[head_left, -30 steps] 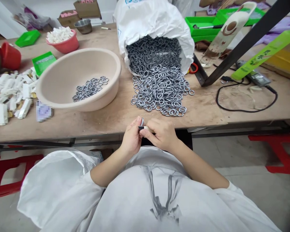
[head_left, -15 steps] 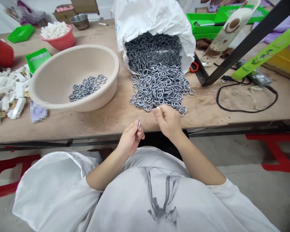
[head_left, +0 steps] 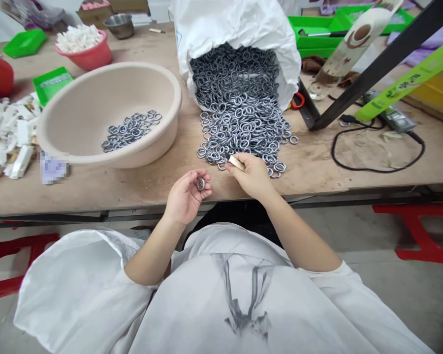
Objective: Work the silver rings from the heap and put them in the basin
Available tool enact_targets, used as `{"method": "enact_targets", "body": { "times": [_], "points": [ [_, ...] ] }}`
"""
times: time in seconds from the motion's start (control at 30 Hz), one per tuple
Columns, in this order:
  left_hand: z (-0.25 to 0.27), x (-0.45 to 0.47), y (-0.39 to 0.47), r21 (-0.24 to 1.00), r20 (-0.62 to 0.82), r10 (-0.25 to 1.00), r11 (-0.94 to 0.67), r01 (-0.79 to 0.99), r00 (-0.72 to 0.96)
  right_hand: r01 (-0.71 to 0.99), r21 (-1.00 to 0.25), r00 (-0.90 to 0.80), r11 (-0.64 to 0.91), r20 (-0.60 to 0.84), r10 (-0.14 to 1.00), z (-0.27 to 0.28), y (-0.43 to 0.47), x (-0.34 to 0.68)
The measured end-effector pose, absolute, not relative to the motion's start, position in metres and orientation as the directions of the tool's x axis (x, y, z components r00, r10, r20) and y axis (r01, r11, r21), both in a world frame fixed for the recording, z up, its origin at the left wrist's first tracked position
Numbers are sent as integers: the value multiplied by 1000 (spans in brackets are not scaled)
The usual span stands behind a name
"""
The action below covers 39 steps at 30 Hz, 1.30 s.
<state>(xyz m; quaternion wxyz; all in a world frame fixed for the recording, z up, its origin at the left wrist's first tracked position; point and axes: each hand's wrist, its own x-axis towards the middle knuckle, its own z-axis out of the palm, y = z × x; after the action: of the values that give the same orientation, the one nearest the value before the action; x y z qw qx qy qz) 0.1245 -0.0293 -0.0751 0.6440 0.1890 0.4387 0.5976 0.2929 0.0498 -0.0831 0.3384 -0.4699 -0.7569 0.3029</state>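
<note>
A single metal ring rests on the curled fingers of my left hand, palm turned up near the table's front edge. My right hand grips a short white-handled tool with a dark tip, just in front of the ring pile. Many grey metal rings spill from the mouth of a white sack onto the table. To the left, a large beige basin holds a smaller heap of the same rings. The exact kind of tool cannot be made out.
White pieces lie in a heap at the left, near a green tray and a red bowl. At the right, a dark metal bar slants up from the table beside a looped black cable and red-handled scissors.
My left hand has shifted left and its fingers have unfolded, with the ring now lying on them. My right hand has turned, so the white handle shows.
</note>
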Motion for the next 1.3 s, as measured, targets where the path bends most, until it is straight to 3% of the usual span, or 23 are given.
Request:
{"method": "enact_targets", "body": {
  "times": [0.07,0.13,0.43,0.6,0.77,0.9,1.0,1.13,1.2,1.3],
  "points": [
    [-76,133,-29,765,-328,944,250,-594,-25,227,-915,-396,333,226,890,-83,37,291],
    [-78,143,-30,778,-296,955,254,-575,22,84,-948,-437,306,241,866,-83,25,289],
    [-79,148,-36,863,-231,971,234,-447,63,-25,-966,-423,259,245,872,-82,16,288],
    [-75,150,-40,865,-220,974,224,-449,61,110,-931,-384,348,283,879,-78,16,290],
    [-75,151,-40,825,-277,961,241,-511,5,327,-725,-492,607,417,764,-76,3,295],
    [-76,153,-39,819,-300,954,254,-515,-6,365,-656,-543,660,426,724,-75,-4,294],
    [-73,154,-43,814,-302,953,275,-511,32,367,-670,-561,645,394,728,-77,2,296],
    [-66,153,-51,812,-285,939,344,-472,194,543,-714,-405,443,240,882,-80,23,304],
    [-64,150,-52,809,-269,948,319,-494,171,653,-666,-326,362,184,927,-80,35,304],
    [-65,141,-50,822,-256,966,228,-522,19,767,-499,-360,404,187,914,-76,47,293]
  ]
}}
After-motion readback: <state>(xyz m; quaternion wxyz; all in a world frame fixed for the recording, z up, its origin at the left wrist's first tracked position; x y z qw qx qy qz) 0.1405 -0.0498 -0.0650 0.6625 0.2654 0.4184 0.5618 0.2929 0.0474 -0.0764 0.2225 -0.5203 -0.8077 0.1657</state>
